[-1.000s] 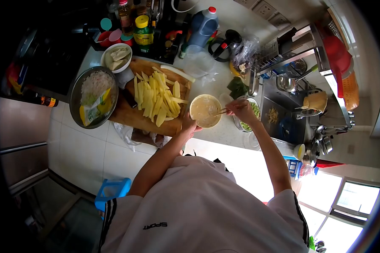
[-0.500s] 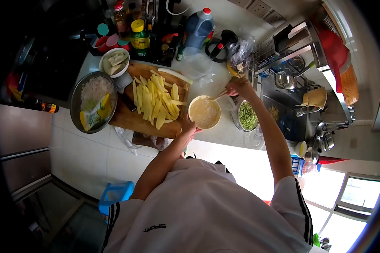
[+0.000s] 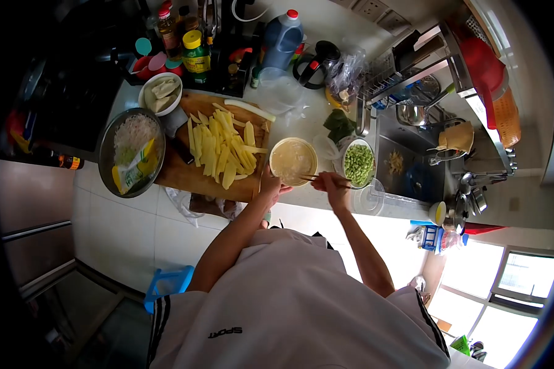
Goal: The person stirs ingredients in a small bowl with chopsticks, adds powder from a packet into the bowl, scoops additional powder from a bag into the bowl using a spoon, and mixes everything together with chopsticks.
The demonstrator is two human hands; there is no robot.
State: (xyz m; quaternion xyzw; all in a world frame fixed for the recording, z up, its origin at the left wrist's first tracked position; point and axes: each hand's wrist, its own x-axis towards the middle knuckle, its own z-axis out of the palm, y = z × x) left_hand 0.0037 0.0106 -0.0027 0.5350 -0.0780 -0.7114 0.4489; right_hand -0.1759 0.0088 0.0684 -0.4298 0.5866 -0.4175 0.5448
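Observation:
My left hand grips the lower left rim of a round bowl of pale, cloudy liquid. Wooden chopsticks are held in my right hand, their tips at the bowl's lower right edge. To the left, a pile of yellow potato strips lies on a wooden cutting board, with a white stalk along its top edge. A bowl of chopped green pieces stands just beyond my right hand.
A metal basin holds white shreds and a yellow packet. Near it are a white bowl and a knife. Bottles and a kettle line the back; the sink is at right.
My right hand has come down and towards my body, turning the chopsticks nearly level at the bowl's lower edge. My left hand still holds the bowl. The view has shifted slightly.

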